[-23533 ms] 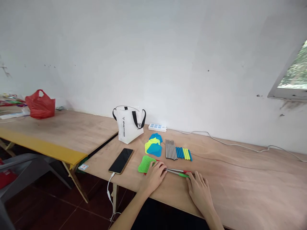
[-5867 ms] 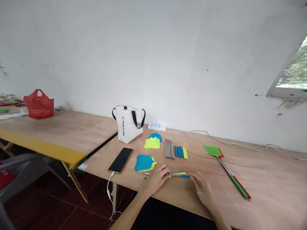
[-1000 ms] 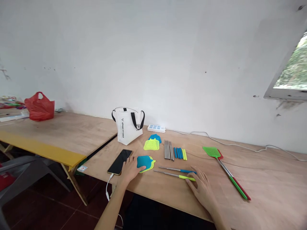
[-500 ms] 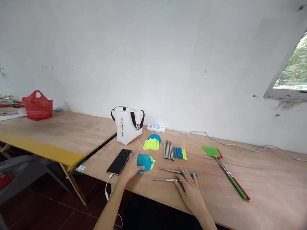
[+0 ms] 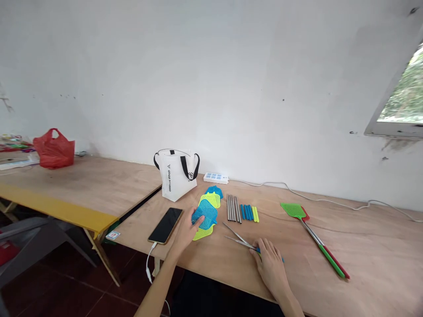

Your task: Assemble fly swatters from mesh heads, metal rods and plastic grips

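Note:
My left hand (image 5: pixel 187 229) pinches a blue mesh swatter head (image 5: pixel 205 214) and lifts it tilted off a yellow mesh head (image 5: pixel 202 233) lying on the plywood table (image 5: pixel 297 273). My right hand (image 5: pixel 269 259) rests closed over the coloured grips of two thin metal rods (image 5: pixel 238 238), which point up and left. Behind them lie more yellow and blue mesh heads (image 5: pixel 213 196), a row of steel rods (image 5: pixel 233 208) and blue and yellow handle grips (image 5: pixel 249 213).
A black phone (image 5: pixel 165 225) on a white cable lies left of my left hand. A white tote bag (image 5: pixel 176 174) and a power strip (image 5: pixel 216 178) stand by the wall. Two finished swatters, green and red (image 5: pixel 315 240), lie at right. A red bag (image 5: pixel 54 149) sits far left.
My left hand has lifted the blue mesh head off the yellow one. My right hand has gathered both rods by their grips and swung them so that their tips point up-left.

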`<state>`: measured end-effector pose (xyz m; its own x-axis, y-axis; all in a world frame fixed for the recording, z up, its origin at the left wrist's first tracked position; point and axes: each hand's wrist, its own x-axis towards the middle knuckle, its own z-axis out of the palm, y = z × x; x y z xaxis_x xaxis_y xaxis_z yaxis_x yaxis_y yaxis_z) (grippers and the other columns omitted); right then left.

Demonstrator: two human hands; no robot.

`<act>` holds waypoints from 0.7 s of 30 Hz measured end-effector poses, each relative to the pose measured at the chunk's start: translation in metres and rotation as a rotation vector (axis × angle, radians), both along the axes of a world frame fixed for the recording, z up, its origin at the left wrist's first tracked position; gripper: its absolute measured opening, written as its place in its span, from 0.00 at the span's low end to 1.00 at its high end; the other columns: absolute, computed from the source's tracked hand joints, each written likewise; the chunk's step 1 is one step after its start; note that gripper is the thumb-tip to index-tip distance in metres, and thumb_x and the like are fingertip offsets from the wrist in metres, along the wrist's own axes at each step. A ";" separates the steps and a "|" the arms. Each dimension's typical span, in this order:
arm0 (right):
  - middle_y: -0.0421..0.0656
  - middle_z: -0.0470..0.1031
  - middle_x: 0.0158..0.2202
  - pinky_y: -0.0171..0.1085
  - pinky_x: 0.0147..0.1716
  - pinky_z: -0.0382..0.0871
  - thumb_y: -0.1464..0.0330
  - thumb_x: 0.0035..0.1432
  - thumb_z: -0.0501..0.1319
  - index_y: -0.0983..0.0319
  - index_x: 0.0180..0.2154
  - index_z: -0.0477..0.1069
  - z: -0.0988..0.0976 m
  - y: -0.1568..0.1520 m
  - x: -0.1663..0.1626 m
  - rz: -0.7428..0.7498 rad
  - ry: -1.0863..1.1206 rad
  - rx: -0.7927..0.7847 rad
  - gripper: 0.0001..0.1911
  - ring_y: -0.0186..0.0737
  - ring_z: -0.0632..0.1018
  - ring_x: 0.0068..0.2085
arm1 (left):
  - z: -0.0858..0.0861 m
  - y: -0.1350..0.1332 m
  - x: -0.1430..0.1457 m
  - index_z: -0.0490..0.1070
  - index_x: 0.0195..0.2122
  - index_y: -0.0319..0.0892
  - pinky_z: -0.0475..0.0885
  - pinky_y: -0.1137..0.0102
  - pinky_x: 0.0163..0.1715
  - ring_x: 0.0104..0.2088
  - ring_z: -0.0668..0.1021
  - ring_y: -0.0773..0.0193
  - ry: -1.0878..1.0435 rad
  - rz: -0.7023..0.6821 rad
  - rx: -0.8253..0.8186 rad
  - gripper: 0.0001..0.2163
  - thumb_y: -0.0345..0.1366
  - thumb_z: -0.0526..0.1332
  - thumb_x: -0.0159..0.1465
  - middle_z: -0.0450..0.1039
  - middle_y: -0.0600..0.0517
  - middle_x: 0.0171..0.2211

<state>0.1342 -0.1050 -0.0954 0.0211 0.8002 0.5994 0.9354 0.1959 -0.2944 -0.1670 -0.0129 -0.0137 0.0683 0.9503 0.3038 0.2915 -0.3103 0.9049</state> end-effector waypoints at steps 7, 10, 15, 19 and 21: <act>0.47 0.80 0.39 0.48 0.47 0.67 0.57 0.72 0.48 0.55 0.42 0.71 0.010 -0.003 0.021 -0.101 0.152 0.089 0.17 0.50 0.78 0.43 | 0.005 -0.015 0.034 0.67 0.45 0.44 0.75 0.74 0.21 0.33 0.80 0.61 -0.349 -0.133 -0.134 0.21 0.51 0.68 0.58 0.74 0.50 0.39; 0.47 0.80 0.43 0.47 0.47 0.69 0.58 0.73 0.47 0.55 0.49 0.73 0.015 -0.007 0.023 -0.050 0.220 0.112 0.18 0.49 0.77 0.44 | 0.000 -0.014 0.046 0.67 0.45 0.44 0.75 0.73 0.18 0.31 0.80 0.61 -0.452 -0.145 -0.195 0.23 0.50 0.70 0.55 0.73 0.51 0.37; 0.46 0.80 0.40 0.46 0.45 0.71 0.58 0.73 0.48 0.53 0.56 0.72 0.022 -0.011 0.014 0.060 0.196 0.085 0.20 0.48 0.77 0.42 | -0.003 -0.016 0.055 0.68 0.44 0.42 0.76 0.72 0.16 0.30 0.78 0.62 -0.533 -0.128 -0.247 0.23 0.49 0.71 0.53 0.73 0.52 0.35; 0.46 0.80 0.43 0.47 0.48 0.71 0.59 0.73 0.48 0.52 0.57 0.72 0.027 -0.013 0.010 0.103 0.178 0.082 0.20 0.48 0.78 0.45 | -0.002 -0.018 0.055 0.69 0.45 0.42 0.76 0.74 0.17 0.31 0.78 0.63 -0.603 -0.141 -0.269 0.23 0.47 0.72 0.54 0.73 0.51 0.36; 0.46 0.80 0.46 0.48 0.49 0.71 0.60 0.73 0.48 0.51 0.58 0.72 0.027 -0.013 0.009 0.122 0.172 0.091 0.20 0.47 0.78 0.46 | 0.000 -0.019 0.054 0.70 0.44 0.41 0.76 0.74 0.17 0.30 0.77 0.64 -0.620 -0.156 -0.286 0.22 0.46 0.72 0.54 0.74 0.50 0.37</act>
